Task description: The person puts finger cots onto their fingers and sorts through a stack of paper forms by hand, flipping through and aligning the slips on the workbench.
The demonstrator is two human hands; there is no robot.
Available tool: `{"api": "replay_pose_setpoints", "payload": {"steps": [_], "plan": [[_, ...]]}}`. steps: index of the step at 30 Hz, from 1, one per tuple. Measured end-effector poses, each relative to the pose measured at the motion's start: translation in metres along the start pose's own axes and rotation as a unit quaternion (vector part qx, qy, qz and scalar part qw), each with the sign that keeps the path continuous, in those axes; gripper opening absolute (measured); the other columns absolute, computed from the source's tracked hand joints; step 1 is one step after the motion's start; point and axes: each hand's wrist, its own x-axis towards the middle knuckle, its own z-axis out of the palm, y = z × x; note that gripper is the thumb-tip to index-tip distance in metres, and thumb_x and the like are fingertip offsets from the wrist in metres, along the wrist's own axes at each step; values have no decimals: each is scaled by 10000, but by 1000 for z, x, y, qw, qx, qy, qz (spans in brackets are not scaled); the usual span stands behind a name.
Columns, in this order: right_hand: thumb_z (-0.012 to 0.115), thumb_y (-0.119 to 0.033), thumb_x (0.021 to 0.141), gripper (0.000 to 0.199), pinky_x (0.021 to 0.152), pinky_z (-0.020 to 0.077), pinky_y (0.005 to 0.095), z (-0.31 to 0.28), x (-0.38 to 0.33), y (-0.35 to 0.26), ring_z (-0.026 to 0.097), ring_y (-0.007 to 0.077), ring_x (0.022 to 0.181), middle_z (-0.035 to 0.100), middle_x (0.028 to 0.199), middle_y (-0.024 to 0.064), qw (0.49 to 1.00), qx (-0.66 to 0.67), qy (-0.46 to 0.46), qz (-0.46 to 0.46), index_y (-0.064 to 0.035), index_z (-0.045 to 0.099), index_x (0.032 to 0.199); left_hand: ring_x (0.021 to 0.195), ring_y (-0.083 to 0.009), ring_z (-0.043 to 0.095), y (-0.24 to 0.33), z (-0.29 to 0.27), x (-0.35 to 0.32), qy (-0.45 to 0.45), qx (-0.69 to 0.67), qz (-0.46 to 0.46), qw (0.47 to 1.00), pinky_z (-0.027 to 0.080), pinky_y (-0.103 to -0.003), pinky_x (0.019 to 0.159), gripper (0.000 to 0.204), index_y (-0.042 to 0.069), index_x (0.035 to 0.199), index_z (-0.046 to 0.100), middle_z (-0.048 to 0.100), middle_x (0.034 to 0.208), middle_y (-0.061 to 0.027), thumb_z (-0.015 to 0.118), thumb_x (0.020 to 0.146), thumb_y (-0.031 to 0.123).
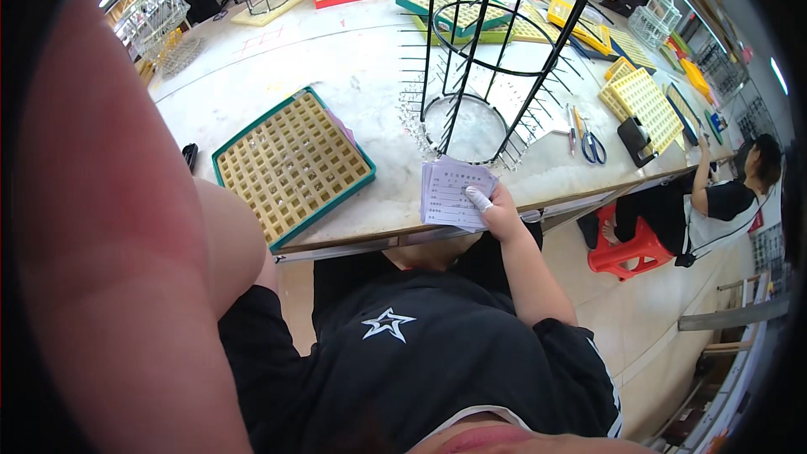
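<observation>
1. Left hand: out of view; only the blurred upper arm [109, 227] fills the frame's left side.
2. Right hand [502, 214] grips a stack of pale purple slips [450, 192]; fingers hidden beneath the stack, print too small to read.
3. Wire rack [492, 59] above the grip: top cut off by the frame edge.
4. Yellow grid tray [290, 164] left of the grip: cell contents too small to tell.

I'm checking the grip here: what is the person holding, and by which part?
The right hand holds a thin stack of pale purple paper slips by its lower right corner, thumb on top. The left hand is out of view; only the arm shows.
</observation>
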Motion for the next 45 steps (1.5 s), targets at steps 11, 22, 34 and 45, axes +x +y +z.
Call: {"api": "replay_pose_setpoints", "payload": {"steps": [11,22,34,45], "plan": [[526,-80,870,294,801,466,287,0,-4,-4,565,135,913,590,1017,71,1000,-16,0,-5,17,486,1144,981,-294,490,-9,-16,17,-25,-70,44,996,459,-396,828,475,-59,1147,330,381,1183,-240,555,751,76],[551,-62,853,268,795,468,290,7,-8,-5,568,139,911,603,994,72,999,-21,22,12,16,520,1108,930,-287,503,-1,-16,11,-9,-134,68,989,475,-395,802,422,-54,1103,331,393,1138,-232,550,759,57],[541,-73,860,269,815,452,282,0,3,-2,560,139,923,596,1015,73,1000,-21,6,6,13,513,1113,874,-280,516,14,10,2,2,-310,-6,951,492,-394,775,366,-47,1056,333,406,1089,-223,544,768,35],[540,-68,858,284,835,444,291,0,-3,0,558,148,941,593,1031,81,999,-41,2,3,15,503,1127,823,-274,529,41,7,3,-22,-375,1,927,507,-394,749,318,-41,1012,334,418,1044,-215,540,776,16]]}}
